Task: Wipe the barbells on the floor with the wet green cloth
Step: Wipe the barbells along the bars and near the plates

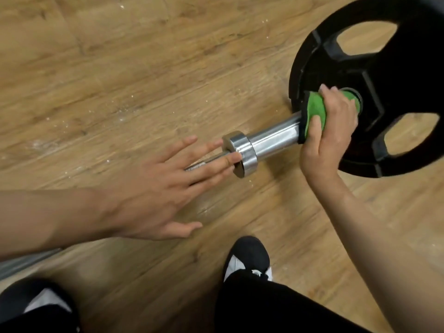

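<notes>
The chrome steel barbell [274,140] lies on the light brown wood-plank floor [120,68], one end loaded with a round black rubber weight plate [396,80] that has large cut-out openings. The plate stands on its edge on the floor.

Cloth: the wet green cloth [314,109] is wrapped around the thick chrome sleeve, hard up against the plate's hub. A dark hem shows on the cloth edge facing away from the plate.

Right hand [334,131]: closed around the cloth and sleeve just beside the plate. The fingers curl over the top and the thumb presses on the cloth on the side away from the plate.

Collar: a wide chrome steel collar [240,152] sits on the bar farther from the plate, past a bare stretch of sleeve. Beyond it the thinner shaft runs on away from the plate.

Left hand [153,188]: flat and spread, gripping nothing. Its straight fingers [216,162] lie over the thin shaft, and the fingertips meet the collar face that points away from the plate.

Below the plate in view stand a black-and-white shoe [247,258] and black trousers [276,304]. Well apart from the plate, at the lower left edge, a blurred grey metal bar [21,265] lies on the floor
</notes>
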`<state>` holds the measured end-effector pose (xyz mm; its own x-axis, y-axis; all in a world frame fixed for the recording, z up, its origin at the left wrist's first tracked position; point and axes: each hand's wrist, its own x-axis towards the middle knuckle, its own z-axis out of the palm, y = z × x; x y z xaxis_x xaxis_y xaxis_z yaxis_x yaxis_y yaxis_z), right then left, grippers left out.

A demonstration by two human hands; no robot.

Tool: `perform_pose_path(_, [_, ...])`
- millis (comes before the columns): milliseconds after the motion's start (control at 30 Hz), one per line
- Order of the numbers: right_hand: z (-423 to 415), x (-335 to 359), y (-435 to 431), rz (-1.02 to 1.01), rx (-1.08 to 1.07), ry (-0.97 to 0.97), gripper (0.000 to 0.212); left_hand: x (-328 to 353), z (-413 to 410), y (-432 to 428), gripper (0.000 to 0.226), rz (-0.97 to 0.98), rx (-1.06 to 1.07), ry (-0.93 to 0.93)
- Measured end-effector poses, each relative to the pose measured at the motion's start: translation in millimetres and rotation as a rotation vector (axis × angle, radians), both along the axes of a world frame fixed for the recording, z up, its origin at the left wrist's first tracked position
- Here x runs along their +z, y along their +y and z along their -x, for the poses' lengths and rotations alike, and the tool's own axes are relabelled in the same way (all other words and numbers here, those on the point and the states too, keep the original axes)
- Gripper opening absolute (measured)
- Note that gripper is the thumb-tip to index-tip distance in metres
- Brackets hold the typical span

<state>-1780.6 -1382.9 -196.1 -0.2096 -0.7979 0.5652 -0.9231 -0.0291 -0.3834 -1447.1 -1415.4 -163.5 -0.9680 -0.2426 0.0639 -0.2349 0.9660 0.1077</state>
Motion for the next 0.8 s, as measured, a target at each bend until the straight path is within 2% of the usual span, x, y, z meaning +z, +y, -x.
perform_pose_path(67, [-33, 1, -12, 0.041, -0.164, -0.114, 0.04, -2, -4, -9, 0.098, -0.024, 0.014, 0.009])
perform_pose_path(100, [-54, 1, -15, 0.032, -0.175, -0.137, 0.041, -2, -5, -14, 0.099, -0.038, 0.009, 0.013])
perform_pose_path(200, [-91, -7, -4, -0.047, 0.097, -0.032, 0.045, 0, -10, -29, 0.1, -0.087, -0.011, 0.028])
perform_pose_path(300, [-51, -11, -16, -0.034, 0.348, 0.226, 0.047, 3, -13, -42, 0.101, -0.145, -0.023, 0.007])
perform_pose_path(367, [-18, -17, -32, 0.002, 0.284, 0.232, 0.05, 8, -12, -50, 0.1, -0.157, -0.016, 0.022])
perform_pose_path(467, [-1, -12, -58, 0.021, 0.052, 0.056, 0.053, 13, -3, -58, 0.097, -0.172, 0.022, 0.094])
perform_pose_path(533, [-23, -8, -73, 0.018, -0.069, -0.075, 0.049, 12, 4, -67, 0.1, -0.172, 0.017, 0.069])
perform_pose_path(600, [-60, -5, -81, 0.012, -0.114, -0.12, 0.047, 10, 7, -78, 0.103, -0.182, 0.002, 0.047])
perform_pose_path(700, [-85, -12, -77, -0.02, 0.173, 0.064, 0.048, 10, 3, -92, 0.103, -0.216, 0.021, 0.032])
perform_pose_path(767, [-57, -15, -84, -0.014, 0.331, 0.238, 0.052, 11, 1, -101, 0.1, -0.224, 0.034, 0.024])
perform_pose_path(800, [-38, -17, -90, -0.008, 0.336, 0.273, 0.053, 11, 0, -106, 0.098, -0.216, 0.041, 0.024])
